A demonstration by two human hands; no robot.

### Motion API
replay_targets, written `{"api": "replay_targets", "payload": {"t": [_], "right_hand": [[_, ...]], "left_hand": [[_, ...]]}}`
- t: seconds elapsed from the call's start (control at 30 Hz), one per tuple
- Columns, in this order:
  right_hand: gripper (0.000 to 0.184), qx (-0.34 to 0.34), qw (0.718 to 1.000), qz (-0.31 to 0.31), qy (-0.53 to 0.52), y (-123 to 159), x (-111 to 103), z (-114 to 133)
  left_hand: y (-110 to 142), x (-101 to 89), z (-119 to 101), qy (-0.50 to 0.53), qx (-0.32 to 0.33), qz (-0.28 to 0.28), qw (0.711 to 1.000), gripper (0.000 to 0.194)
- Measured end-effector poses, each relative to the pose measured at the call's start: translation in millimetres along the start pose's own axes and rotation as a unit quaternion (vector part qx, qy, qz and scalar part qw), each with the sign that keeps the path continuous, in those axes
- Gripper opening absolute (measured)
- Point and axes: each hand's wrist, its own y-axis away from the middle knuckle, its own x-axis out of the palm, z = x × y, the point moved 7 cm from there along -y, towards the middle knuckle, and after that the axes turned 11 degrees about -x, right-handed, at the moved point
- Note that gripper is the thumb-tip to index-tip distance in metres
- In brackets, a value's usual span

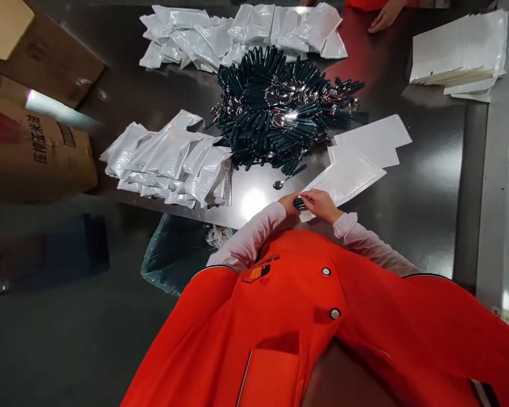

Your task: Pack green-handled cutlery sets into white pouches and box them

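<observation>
Close to my body, at the table's near edge, my left hand (289,204) is closed round a small bundle of spoons (299,204), whose dark green handle ends show. My right hand (321,204) has its fingers closed at the same bundle, from the right. How many spoons are held is hidden by the fingers. Just beyond my hands lie flat white padded mailers (351,172), partly overlapping. A loose spoon (289,177) with a dark handle rests on the metal table. Behind it spreads a large heap of dark-handled spoons (263,107).
Filled white mailers are piled at the left (169,161) and along the far side (241,34). A stack of flat mailers (458,51) is at the far right. Cardboard boxes (38,147) stand left, a plastic-lined bin (165,254) below. Another person's hand (385,16) shows opposite.
</observation>
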Motion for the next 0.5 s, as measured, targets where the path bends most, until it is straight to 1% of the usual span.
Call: {"api": "replay_targets", "payload": {"t": [0.07,0.1,0.13,0.2,0.27,0.3,0.33,0.37,0.4,0.43,0.47,0.5], "right_hand": [[0.030,0.035,0.998,-0.035,-0.026,2.5,-0.3,9.8],[0.032,0.051,0.997,-0.046,-0.038,2.5,-1.6,14.5],[0.033,0.058,0.996,-0.045,-0.046,0.7,-4.5,19.1],[0.040,0.033,0.998,-0.021,-0.042,-9.7,-19.1,26.0],[0.058,-0.019,0.999,0.020,-0.023,-27.2,-42.6,26.2],[0.068,-0.037,0.998,0.042,-0.015,-36.9,-54.4,22.5],[0.073,-0.047,0.995,0.081,-0.019,-46.1,-61.3,17.3],[0.072,-0.052,0.988,0.143,-0.036,-53.1,-61.3,12.8],[0.068,-0.058,0.973,0.214,-0.070,-57.1,-55.6,10.8],[0.060,-0.065,0.952,0.275,-0.116,-58.5,-46.7,12.1],[0.053,-0.073,0.931,0.315,-0.168,-58.7,-36.5,16.5],[0.045,-0.084,0.915,0.329,-0.219,-59.0,-26.5,22.8]], "left_hand": [[5.3,-1.3,-0.7,-0.081,-0.051,-0.040,0.995,0.053],[9.3,-1.5,-3.7,-0.103,-0.060,-0.046,0.992,0.047],[14.1,-2.1,-8.7,-0.109,-0.053,-0.045,0.992,0.043],[25.5,-7.8,-17.3,-0.150,-0.042,-0.048,0.987,0.047],[38.4,-20.3,-24.5,-0.219,-0.041,-0.068,0.972,0.058],[44.9,-28.0,-29.5,-0.256,-0.035,-0.084,0.962,0.057],[51.2,-35.6,-36.0,-0.288,-0.023,-0.101,0.952,0.051],[57.3,-42.3,-44.1,-0.312,-0.002,-0.117,0.943,0.041],[63.2,-47.6,-53.3,-0.332,0.025,-0.129,0.934,0.035],[69.0,-52.5,-62.5,-0.347,0.050,-0.141,0.926,0.034],[74.7,-56.9,-70.9,-0.360,0.070,-0.150,0.918,0.035],[80.5,-61.3,-78.0,-0.371,0.081,-0.153,0.912,0.036]]}}
